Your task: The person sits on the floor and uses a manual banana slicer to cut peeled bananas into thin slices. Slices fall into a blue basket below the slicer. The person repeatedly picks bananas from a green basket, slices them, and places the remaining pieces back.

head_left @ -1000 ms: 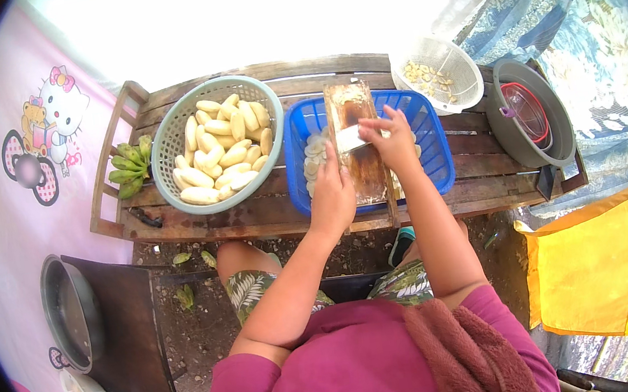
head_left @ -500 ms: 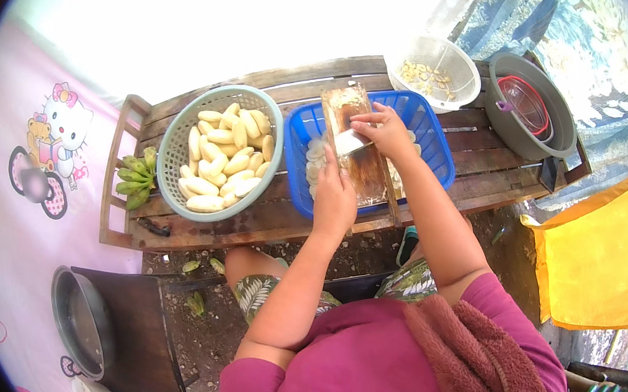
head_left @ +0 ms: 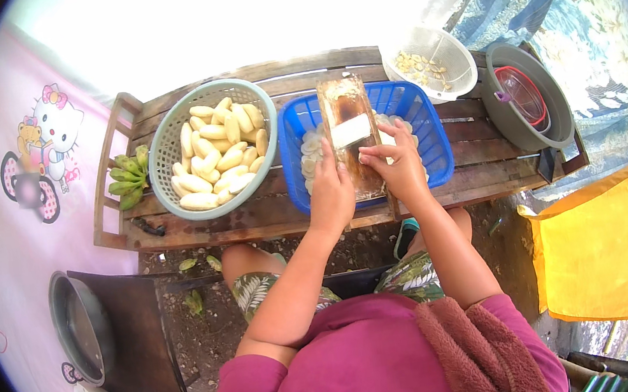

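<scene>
The right hand has moved down toward the body since half a second ago, from the pale plate to the board's near half; its fingers curve with thumb and forefinger drawn close, and I cannot tell whether they pinch anything; the left hand grips the left edge of the wooden board, which lies between both hands, the plate just beyond the right fingertips.

Under the grip, the blue basket spreads past both hands; bare slats of the wooden table show to its right; left of the left hand, well apart, stands the grey-green basket.

The board is long, flat, brown-stained; thin, round, pale slices lie beneath it; smooth, plump peeled bananas fill the grey-green basket.
</scene>
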Motion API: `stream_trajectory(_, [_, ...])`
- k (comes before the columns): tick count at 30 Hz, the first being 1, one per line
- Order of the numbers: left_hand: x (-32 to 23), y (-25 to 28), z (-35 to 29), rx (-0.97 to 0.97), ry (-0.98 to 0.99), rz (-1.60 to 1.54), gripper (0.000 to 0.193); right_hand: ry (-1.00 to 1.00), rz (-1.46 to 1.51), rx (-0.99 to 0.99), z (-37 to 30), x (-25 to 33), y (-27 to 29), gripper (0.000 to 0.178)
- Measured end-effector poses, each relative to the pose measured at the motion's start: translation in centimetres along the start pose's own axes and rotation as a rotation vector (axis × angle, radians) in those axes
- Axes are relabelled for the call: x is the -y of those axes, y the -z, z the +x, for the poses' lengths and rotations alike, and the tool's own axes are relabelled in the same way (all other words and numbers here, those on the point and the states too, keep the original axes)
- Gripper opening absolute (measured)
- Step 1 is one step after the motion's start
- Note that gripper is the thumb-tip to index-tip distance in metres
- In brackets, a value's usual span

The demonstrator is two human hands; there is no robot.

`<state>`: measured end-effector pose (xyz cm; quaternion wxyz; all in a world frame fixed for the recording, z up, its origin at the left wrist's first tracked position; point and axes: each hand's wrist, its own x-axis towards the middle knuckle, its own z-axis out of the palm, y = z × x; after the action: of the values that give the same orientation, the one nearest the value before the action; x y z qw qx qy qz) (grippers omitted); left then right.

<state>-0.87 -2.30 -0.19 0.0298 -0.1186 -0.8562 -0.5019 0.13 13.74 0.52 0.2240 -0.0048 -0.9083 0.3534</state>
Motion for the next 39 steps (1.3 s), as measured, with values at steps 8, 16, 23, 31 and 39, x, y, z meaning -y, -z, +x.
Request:
stream_trajectory(8, [-0.8,0.4,0.1,0.044,0.075,-0.04,0.058,-0.011,0.069,-0.044,3.6,-1.8,-1.7,0.017])
stream_trajectory(16, [-0.2,0.2,0.1,0.016,0.0,0.023,0.061,-0.162,0.238,-0.038,5.7,-3.1,-2.8,0.019])
stream_trajectory(23, [0.3,-0.2,0.0,0.001,-0.017,0.017,0.06,-0.22,0.375,0.025,1.1,-2.5,-1.3,0.02])
stream_trajectory(31, [0.1,0.0,0.1,0.006,-0.027,0.02,0.059,-0.425,0.574,0.085,7.9,-3.7,-2.9,0.019])
stream_trajectory(39, [0.4,-0.1,0.0,0.013,-0.027,-0.012,0.059,0.057,-0.125,0.031,7.0,-1.5,0.1,0.021])
